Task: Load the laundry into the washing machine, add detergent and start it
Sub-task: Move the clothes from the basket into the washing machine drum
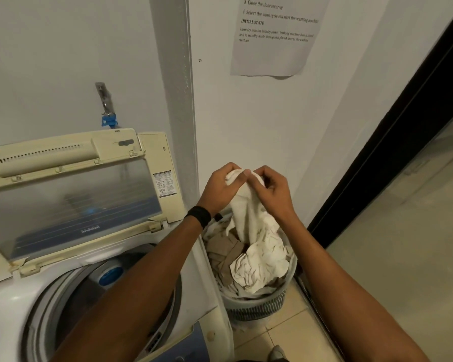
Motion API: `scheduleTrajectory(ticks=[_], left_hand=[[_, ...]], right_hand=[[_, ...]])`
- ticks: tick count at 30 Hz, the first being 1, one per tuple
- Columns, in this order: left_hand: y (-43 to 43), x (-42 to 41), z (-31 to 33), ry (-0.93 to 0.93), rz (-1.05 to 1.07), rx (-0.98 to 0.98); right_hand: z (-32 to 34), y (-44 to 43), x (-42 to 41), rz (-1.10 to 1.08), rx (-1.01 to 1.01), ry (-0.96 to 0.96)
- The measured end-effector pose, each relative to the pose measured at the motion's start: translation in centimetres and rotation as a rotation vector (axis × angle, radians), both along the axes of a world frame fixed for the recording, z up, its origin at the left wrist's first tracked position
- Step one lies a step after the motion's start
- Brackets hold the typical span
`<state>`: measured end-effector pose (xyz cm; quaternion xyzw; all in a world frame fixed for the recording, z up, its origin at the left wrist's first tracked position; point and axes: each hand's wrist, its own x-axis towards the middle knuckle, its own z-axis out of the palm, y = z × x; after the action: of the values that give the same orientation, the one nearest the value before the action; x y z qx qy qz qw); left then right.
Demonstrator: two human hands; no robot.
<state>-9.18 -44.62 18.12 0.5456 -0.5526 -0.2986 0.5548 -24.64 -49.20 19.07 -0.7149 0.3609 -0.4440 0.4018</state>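
Left grip [220, 190] and right grip [273, 192] both pinch a crumpled white cloth [249, 207] above a grey slatted plastic laundry basket [259, 305] beside an open-lidded white washing machine [8, 307].

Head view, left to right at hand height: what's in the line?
washer lid → left hand → cloth, held in both hands' grip → right hand → door frame
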Motion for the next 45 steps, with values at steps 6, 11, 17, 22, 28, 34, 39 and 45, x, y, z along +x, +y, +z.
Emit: scheduleTrajectory(ticks=[6, 11, 17, 22, 28, 34, 39, 45], left_hand=[[-1.4, 0.1, 3.7, -0.01, 0.156, -0.117], [-1.6, 1.9, 3.8, -0.046, 0.203, -0.124], [-2.2, 0.5, 1.4, -0.03, 0.031, 0.006], [-1.4, -1.2, 0.5, -0.105, 0.111, 0.021], [-1.2, 0.0, 0.4, -0.144, 0.314, 0.018], [-1.1, 2.2, 0.7, 0.021, 0.37, 0.041], [-1.3, -0.6, 0.3, 0.072, 0.151, 0.052], [-1.4, -1.6, -0.8, 0.043, 0.088, 0.034]], right_hand=[[0.9, -1.5, -1.0, 0.187, 0.114, 0.226], [-0.2, -3.4, -3.8, 0.082, 0.112, 0.248], [1.2, -2.7, -1.2, 0.106, -0.129, 0.175], [0.5, -1.3, 0.8, -0.009, -0.093, 0.21], [0.2, -1.5, -0.4, 0.116, -0.058, 0.549], [0.0, -2.9, -4.4, 0.039, -0.019, 0.43], [1.6, -2.0, -2.0, 0.101, -0.146, 0.3], [0.5, -1.3, -1.1, 0.225, -0.013, 0.303]])
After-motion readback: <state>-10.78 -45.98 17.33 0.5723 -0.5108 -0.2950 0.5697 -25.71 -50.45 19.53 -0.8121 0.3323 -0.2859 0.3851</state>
